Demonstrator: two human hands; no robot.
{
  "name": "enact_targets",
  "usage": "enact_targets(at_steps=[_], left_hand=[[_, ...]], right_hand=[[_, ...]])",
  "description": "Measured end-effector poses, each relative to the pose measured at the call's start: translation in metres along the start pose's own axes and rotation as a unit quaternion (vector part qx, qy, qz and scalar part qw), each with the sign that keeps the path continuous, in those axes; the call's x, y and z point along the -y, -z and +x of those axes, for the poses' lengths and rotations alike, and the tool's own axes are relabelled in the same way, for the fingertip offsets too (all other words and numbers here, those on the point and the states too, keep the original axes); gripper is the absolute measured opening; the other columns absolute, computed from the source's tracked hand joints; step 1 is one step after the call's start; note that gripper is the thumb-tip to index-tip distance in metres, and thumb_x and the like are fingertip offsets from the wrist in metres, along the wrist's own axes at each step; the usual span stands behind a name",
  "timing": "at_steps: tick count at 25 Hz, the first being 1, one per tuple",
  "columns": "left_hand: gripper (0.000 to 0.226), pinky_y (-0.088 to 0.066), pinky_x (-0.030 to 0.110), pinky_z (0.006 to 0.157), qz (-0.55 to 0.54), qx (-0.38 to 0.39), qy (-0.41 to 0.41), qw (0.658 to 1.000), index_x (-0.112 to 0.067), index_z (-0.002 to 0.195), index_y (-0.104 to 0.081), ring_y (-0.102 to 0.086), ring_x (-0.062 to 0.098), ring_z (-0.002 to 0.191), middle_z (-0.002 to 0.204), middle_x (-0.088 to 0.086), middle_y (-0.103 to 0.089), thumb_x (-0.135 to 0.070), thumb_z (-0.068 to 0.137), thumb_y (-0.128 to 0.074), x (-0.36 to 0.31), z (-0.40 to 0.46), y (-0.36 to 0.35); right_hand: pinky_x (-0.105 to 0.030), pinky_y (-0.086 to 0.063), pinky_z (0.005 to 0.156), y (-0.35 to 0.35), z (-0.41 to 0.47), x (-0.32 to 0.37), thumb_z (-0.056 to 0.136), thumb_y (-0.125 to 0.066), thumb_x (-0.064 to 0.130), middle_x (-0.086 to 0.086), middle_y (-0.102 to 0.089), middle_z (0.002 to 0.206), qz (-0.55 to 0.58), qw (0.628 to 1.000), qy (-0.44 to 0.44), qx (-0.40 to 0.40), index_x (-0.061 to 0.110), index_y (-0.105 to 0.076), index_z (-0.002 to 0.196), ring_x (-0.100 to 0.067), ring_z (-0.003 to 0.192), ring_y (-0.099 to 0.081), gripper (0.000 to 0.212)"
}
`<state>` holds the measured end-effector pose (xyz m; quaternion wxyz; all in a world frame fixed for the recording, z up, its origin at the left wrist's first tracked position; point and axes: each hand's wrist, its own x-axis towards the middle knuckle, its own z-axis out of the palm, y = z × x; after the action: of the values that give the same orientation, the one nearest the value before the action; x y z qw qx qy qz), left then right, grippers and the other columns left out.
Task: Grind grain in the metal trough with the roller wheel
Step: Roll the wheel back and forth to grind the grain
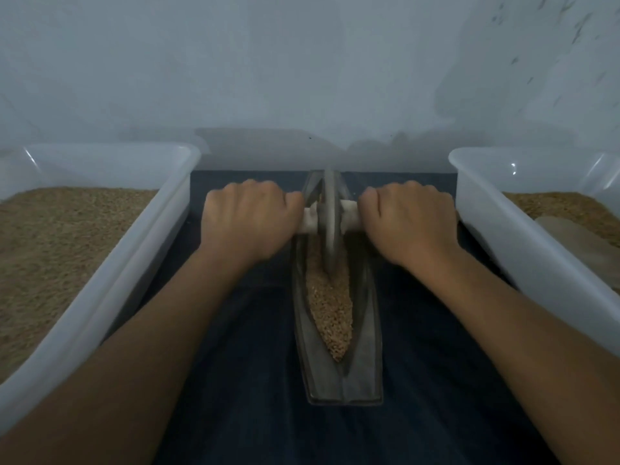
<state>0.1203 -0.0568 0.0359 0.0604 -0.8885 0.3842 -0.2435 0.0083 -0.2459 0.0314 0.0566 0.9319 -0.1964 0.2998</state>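
Evidently both fists, left hand (250, 218) and right hand (411, 219), clamp the handle (349, 214), steadying the wheel (330, 216) upright over grain (330, 310) in the trough (365, 330).

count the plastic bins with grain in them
2: left plastic bin beside the left forearm, right plastic bin beside the right forearm. Both run past the frame edges; none other is visible.

A translucent white plastic tub (110, 263) fills the left of the frame, holding brown granules. A matching translucent white plastic bin (523, 236) sits at right, with a tan flat scoop-like object (577, 236) inside. Dark blue cloth (241, 380) covers the centre; a pale grey wall (302, 62) spans the top.
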Motion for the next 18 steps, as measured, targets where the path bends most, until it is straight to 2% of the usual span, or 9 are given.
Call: enact_targets(at_steps=[2, 4, 6, 8, 9, 11, 13, 16, 18], left_hand=[[0.062, -0.035, 0.038, 0.067, -0.060, 0.038, 0.064, 0.995, -0.012, 0.098, -0.059, -0.060, 0.034, 0.087, 0.086, 0.012, -0.054, -0.042, 0.083, -0.007, 0.004, 0.035, 0.001], [0.078, -0.033, 0.039, 0.068, -0.066, 0.031, 0.071, 0.995, -0.012, 0.105, -0.064, -0.055, 0.033, 0.084, 0.097, 0.016, -0.063, -0.045, 0.079, 0.002, 0.003, 0.053, -0.001], [0.063, -0.033, 0.037, 0.064, -0.041, 0.005, 0.046, 0.998, -0.015, 0.099, -0.059, -0.050, 0.030, 0.077, 0.089, 0.011, -0.059, -0.041, 0.083, -0.004, 0.003, 0.046, -0.002], [0.026, -0.034, 0.036, 0.059, 0.003, -0.029, -0.008, 1.000, -0.015, 0.091, -0.048, -0.055, 0.031, 0.073, 0.078, 0.006, -0.046, -0.026, 0.095, -0.025, 0.001, 0.016, -0.005], [0.014, -0.034, 0.034, 0.056, 0.002, -0.046, -0.018, 0.999, -0.016, 0.085, -0.041, -0.056, 0.030, 0.068, 0.074, 0.005, -0.044, -0.019, 0.096, -0.033, -0.001, -0.004, -0.005], [0.024, -0.032, 0.029, 0.051, -0.035, -0.062, 0.015, 0.997, -0.013, 0.072, -0.035, -0.049, 0.023, 0.052, 0.062, -0.002, -0.046, -0.020, 0.095, -0.037, -0.006, -0.036, -0.004], [0.037, -0.032, 0.026, 0.047, -0.078, -0.097, 0.054, 0.991, -0.021, 0.061, -0.041, -0.039, 0.017, 0.043, 0.053, -0.009, -0.039, -0.030, 0.097, -0.035, -0.010, -0.046, 0.001], [0.041, -0.027, 0.026, 0.045, -0.092, -0.164, 0.022, 0.982, -0.028, 0.059, -0.037, -0.031, 0.013, 0.040, 0.050, -0.011, -0.033, -0.034, 0.099, -0.036, -0.013, -0.047, 0.010], [0.041, -0.024, 0.025, 0.046, -0.086, -0.162, 0.016, 0.983, -0.026, 0.056, -0.035, -0.030, 0.014, 0.039, 0.048, -0.010, -0.032, -0.032, 0.097, -0.040, -0.013, -0.040, 0.010]], right_hand=[[-0.033, -0.017, 0.053, -0.010, 0.028, -0.006, 0.099, -0.022, 0.034, -0.002, -0.043, 0.064, 0.010, 0.997, -0.015, 0.070, 0.016, -0.046, 0.064, -0.022, 0.057, -0.037, 0.046], [-0.033, -0.022, 0.056, -0.015, 0.040, -0.012, 0.101, -0.024, 0.031, -0.003, -0.046, 0.069, 0.027, 0.992, -0.019, 0.124, 0.016, -0.046, 0.070, -0.026, 0.065, -0.046, 0.041], [-0.032, -0.018, 0.055, -0.013, 0.035, -0.011, 0.097, -0.016, 0.034, -0.001, -0.043, 0.069, -0.011, 0.994, 0.001, 0.113, 0.017, -0.047, 0.072, -0.022, 0.061, -0.040, 0.043], [-0.030, -0.011, 0.052, -0.005, 0.018, -0.003, 0.095, -0.010, 0.037, 0.003, -0.037, 0.059, -0.039, 0.999, 0.024, 0.029, 0.019, -0.050, 0.065, -0.016, 0.051, -0.028, 0.053], [-0.029, -0.010, 0.051, 0.003, 0.007, 0.003, 0.098, -0.016, 0.037, 0.005, -0.033, 0.054, -0.026, 0.999, 0.026, -0.010, 0.019, -0.048, 0.059, -0.015, 0.047, -0.024, 0.054], [-0.029, -0.015, 0.049, 0.014, -0.020, 0.006, 0.104, -0.028, 0.033, 0.008, -0.032, 0.053, 0.013, 0.996, 0.059, -0.063, 0.022, -0.043, 0.059, -0.016, 0.043, -0.028, 0.048], [-0.033, -0.021, 0.052, 0.017, -0.043, 0.000, 0.106, -0.030, 0.032, 0.008, -0.037, 0.062, 0.051, 0.991, 0.085, -0.094, 0.021, -0.045, 0.069, -0.017, 0.052, -0.033, 0.041], [-0.036, -0.032, 0.053, 0.012, -0.064, -0.007, 0.107, -0.030, 0.032, 0.002, -0.049, 0.069, 0.072, 0.989, 0.073, -0.104, 0.011, -0.064, 0.088, -0.020, 0.057, -0.041, 0.045], [-0.034, -0.036, 0.049, 0.009, -0.062, -0.007, 0.106, -0.029, 0.034, 0.002, -0.052, 0.066, 0.076, 0.992, 0.061, -0.086, 0.012, -0.066, 0.087, -0.020, 0.052, -0.043, 0.048]])
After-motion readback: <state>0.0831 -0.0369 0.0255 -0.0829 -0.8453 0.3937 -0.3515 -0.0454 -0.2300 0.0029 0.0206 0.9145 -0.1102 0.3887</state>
